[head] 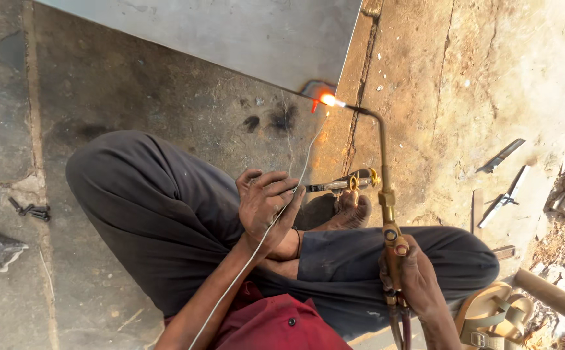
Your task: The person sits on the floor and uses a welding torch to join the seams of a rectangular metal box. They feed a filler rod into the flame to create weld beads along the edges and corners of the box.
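Brass torch gripped in right hand; flame set against corner of metal sheet; thin filler wire pinched by left hand, reaching toward flame.

Cracked concrete floor — sunlit, perhaps outdoors.

Light: we see strong daylight from the right, washing out the ground there.
Left side: shaded and dimmer.
Glare: the flame blooms orange-white.
Focus: sharp overall.
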